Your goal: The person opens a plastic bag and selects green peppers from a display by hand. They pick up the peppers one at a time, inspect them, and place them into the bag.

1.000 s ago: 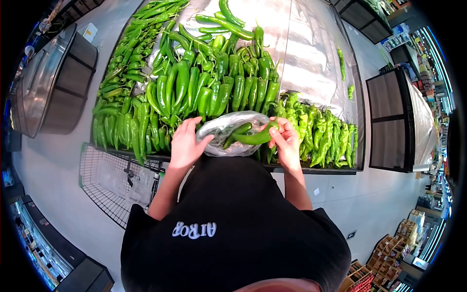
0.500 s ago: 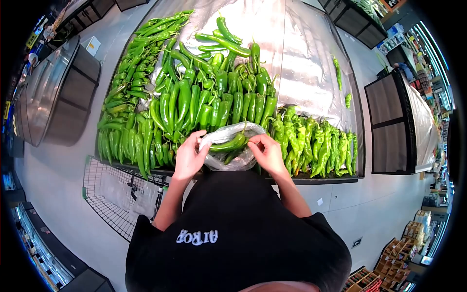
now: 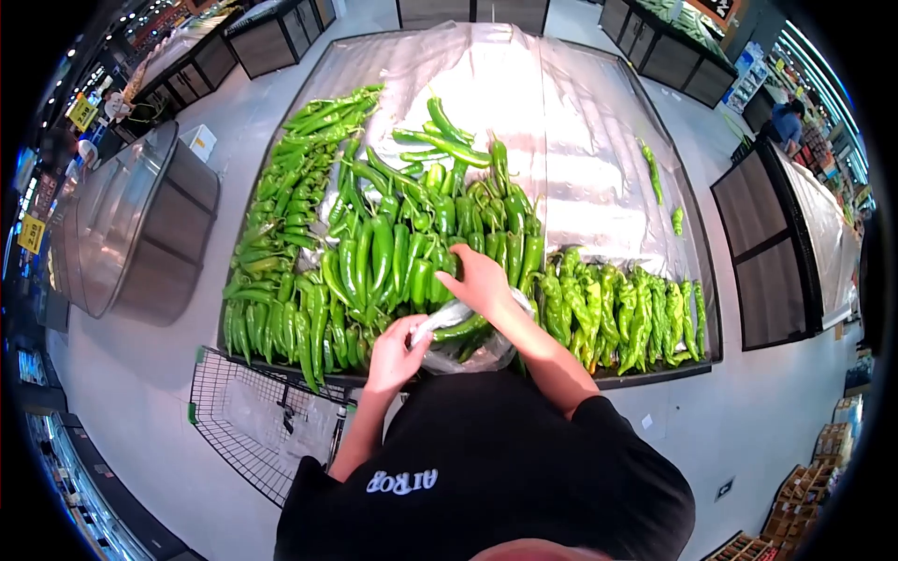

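Observation:
A clear plastic bag (image 3: 482, 359) with green peppers in it hangs at the front edge of the produce stand, close to the black shirt. Pinched in my left hand (image 3: 398, 353) is the left side of the bag's rim. Beyond the bag, my right hand (image 3: 475, 279) reaches over the pile of smooth green peppers (image 3: 382, 245), its thumb and fingers apart, the fingertips at the peppers. Its forearm passes over the right part of the bag. One long pepper (image 3: 460, 327) shows in the bag's mouth.
Wrinkled light green peppers (image 3: 617, 304) lie at the stand's front right, thin ones (image 3: 290, 196) at the left. A wire cart (image 3: 253, 425) stands at the lower left. Other display units flank the stand, and a person (image 3: 788, 126) is at the far right.
My right hand has let go of the bag's rim and moved forward onto the pepper pile. My left hand still holds the rim. The view has shifted, showing more of the stand's far end.

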### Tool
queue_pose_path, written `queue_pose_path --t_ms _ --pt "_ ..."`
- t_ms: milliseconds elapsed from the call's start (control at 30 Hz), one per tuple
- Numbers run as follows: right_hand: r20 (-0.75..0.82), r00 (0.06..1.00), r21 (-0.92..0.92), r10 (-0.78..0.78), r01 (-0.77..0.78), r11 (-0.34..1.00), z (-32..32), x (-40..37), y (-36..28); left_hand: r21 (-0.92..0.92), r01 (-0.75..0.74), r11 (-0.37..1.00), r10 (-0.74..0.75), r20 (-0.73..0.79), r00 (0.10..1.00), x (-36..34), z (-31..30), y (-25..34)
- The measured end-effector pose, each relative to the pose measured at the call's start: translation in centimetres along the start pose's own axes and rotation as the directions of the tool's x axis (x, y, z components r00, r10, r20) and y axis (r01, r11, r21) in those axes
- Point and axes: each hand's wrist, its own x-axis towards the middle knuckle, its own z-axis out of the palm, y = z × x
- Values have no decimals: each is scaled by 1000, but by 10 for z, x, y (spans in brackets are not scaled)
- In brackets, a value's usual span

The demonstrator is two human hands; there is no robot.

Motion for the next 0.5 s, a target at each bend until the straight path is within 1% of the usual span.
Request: queue_pose_path --t_ms 33,67,133,200,233,267,333,433,500 --pt "-26 1000 54 2 0 999 -4 -3 -1 -25 3 1000 -3 -4 1000 -1 2 -6" --pt "-14 998 139 54 -52 989 -11 -8 -1 -51 8 999 -8 -7 1000 -1 4 -11" --pt "-181 983 242 36 9 970 -25 -20 -3 -42 -7 999 6 -24 1000 0 5 -10" --pt "-283 955 313 86 7 950 -39 -31 2 -41 24 999 -25 -7 1000 1 2 1" --pt "-456 890 375 26 165 912 -41 -33 6 -31 6 1000 -7 -11 1000 2 1 0" --pt "-460 886 421 65 153 894 -49 -40 10 -21 -12 1000 12 -13 1000 3 2 -1" --pt "-486 862 643 143 241 727 -46 -49 28 -1 -27 1000 27 -11 1000 5 4 -1" --pt "-293 911 876 289 136 462 -51 -75 27 32 -28 999 28 3 1000 10 2 2" --pt "-243 925 880 293 84 467 -45 -89 30 26 -38 999 38 -5 999 12 4 0"
